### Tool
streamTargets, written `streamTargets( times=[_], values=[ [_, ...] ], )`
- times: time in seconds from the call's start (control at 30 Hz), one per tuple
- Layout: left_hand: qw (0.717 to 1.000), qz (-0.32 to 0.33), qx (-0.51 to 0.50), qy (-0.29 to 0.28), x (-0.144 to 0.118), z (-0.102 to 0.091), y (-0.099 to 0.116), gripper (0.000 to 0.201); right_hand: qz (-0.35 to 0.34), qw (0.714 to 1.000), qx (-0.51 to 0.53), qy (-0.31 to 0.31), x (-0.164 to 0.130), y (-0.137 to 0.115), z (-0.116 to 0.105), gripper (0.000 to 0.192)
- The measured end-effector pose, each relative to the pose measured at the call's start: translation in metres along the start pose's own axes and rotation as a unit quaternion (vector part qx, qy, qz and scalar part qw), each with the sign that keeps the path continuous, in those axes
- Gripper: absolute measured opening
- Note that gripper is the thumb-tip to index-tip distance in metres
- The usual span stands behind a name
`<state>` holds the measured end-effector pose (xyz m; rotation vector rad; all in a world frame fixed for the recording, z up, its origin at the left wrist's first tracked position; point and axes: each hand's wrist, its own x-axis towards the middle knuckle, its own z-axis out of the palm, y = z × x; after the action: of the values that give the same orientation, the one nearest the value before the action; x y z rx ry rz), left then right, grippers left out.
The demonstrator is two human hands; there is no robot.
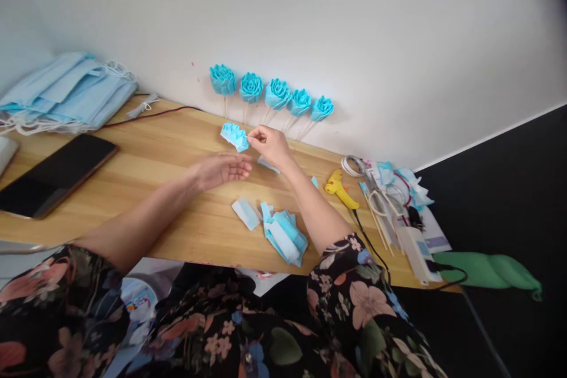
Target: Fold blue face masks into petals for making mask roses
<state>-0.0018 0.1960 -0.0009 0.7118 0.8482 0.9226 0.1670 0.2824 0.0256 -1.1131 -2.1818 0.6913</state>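
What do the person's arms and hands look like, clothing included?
The left hand and right hand are bare, with no gloves or rings visible. The left sleeve and right sleeve are loose and black, printed with pinkish and blue flowers and greenish leaves.

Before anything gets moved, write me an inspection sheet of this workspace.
Surface: wooden tabletop, pale-grained.
Job's things: pleated blue strip at the right hand; five stick-stemmed blue roses against the white wall.
Clutter: face-mask stack and smartphone at left; yellow glue gun at right.
Hands: left hand open, nothing seen in it; right fingertips pinched at the strip's end, grip unclear.
Cables: black cord from the glue gun; dark red cord by the masks.
Surroundings: white wall behind.
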Motion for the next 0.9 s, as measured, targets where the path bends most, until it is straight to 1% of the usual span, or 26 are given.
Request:
streamTargets(
  times=[0.1,0.23,0.3,0.37,0.47,0.53,0.63,0.7,0.77,0.9],
  values=[
    [0.999,0.004,-0.03,-0.018,-0.002,0.001,0.001,0.011,-0.002,0.996,0.086,0.038,-0.02,-0.007,-0.011,0.012],
    [0.998,0.042,-0.034,-0.04,-0.003,0.002,0.003,0.026,-0.004,0.993,0.101,0.063,-0.043,-0.008,-0.017,0.012],
    [0.998,0.05,-0.012,-0.026,-0.003,0.002,0.004,0.028,0.0,0.993,0.091,0.072,-0.05,-0.008,-0.017,0.011],
    [0.997,0.068,0.03,0.009,-0.002,0.002,0.003,0.028,0.0,0.994,0.08,0.077,-0.054,-0.007,-0.016,0.01],
    [0.985,0.104,0.112,0.074,0.002,0.001,0.0,0.024,-0.004,0.994,0.093,0.066,-0.057,-0.004,-0.014,0.011],
    [0.977,0.115,0.149,0.097,0.004,0.001,-0.002,0.022,0.013,0.988,0.143,0.052,-0.059,0.001,-0.012,0.021],
    [0.971,0.121,0.18,0.101,0.005,0.002,-0.005,0.021,0.049,0.974,0.219,0.04,-0.062,0.01,-0.01,0.044],
    [0.967,0.125,0.197,0.097,0.004,0.003,-0.007,0.022,0.057,0.97,0.232,0.036,-0.064,0.014,-0.009,0.051],
    [0.965,0.127,0.21,0.096,0.003,0.005,-0.008,0.023,0.052,0.972,0.228,0.025,-0.066,0.015,-0.007,0.051],
    [0.961,0.133,0.224,0.091,0.002,0.008,-0.01,0.025,0.04,0.973,0.226,0.007,-0.068,0.009,-0.005,0.042]
  ],
)
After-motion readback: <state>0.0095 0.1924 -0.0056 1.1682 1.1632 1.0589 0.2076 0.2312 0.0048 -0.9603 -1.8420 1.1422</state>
